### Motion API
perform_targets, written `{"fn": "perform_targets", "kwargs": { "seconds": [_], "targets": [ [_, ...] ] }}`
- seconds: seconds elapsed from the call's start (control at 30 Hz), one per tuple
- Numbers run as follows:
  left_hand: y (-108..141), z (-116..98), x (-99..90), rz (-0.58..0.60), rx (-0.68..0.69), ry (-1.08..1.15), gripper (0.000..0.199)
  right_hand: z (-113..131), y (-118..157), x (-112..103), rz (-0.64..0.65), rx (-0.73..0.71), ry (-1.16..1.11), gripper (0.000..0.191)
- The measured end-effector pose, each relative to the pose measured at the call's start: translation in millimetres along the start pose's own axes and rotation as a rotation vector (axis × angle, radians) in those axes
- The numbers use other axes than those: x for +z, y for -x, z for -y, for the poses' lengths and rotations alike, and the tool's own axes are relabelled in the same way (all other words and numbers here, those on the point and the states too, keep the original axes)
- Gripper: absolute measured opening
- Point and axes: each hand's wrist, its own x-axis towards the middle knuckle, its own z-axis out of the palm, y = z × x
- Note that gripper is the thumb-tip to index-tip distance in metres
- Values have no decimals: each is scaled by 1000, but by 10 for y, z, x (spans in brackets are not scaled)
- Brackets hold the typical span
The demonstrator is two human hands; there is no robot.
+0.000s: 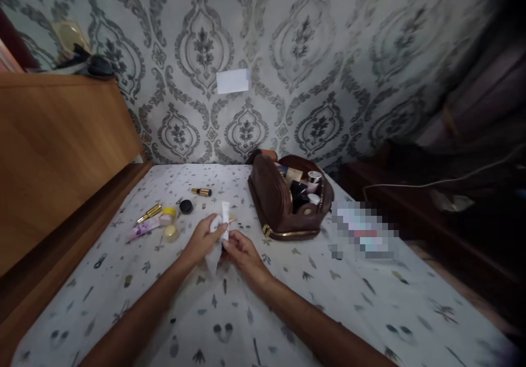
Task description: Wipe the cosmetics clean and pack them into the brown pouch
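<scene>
A small white tube (226,213) stands nearly upright between my hands, over the patterned white cloth (184,328). My left hand (203,239) is closed on its side, with the thumb against it and something white beside the fingers. The fingers of my right hand (243,252) are closed round the tube's lower end. Something thin and pale hangs below my hands, too blurred to name. To the left lie a black round lid (186,207), a yellow-lidded jar (168,215), a cream round jar (170,233), a purple and white tube (143,229) and a gold tube (149,213).
An open brown bag (267,197) full of cosmetics stands right of my hands. Beyond them lies a gold and black tube (201,191). A pixelated item (364,230) lies at the right. Wooden furniture (61,153) borders the left, and a patterned wall (263,38) rises behind.
</scene>
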Motion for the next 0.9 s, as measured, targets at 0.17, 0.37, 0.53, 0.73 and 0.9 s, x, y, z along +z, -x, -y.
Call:
{"fn": "perform_targets", "kwargs": {
  "seconds": [0.17,0.37,0.53,0.73,0.9],
  "targets": [
    [229,41,177,-25,193,-220,38,-63,-2,-72,-84,-34,71,44],
    [250,67,163,-117,204,-194,57,-37,114,-31,37,-98,491,18],
    [95,37,-89,-245,100,-95,38,39,211,5,174,-94,606,9],
    [13,2,-230,-54,-196,469,32,7,158,-74,254,60,439,38],
    [78,-100,-281,215,-247,822,14,108,135,-120,395,216,263,51]
  ]
}}
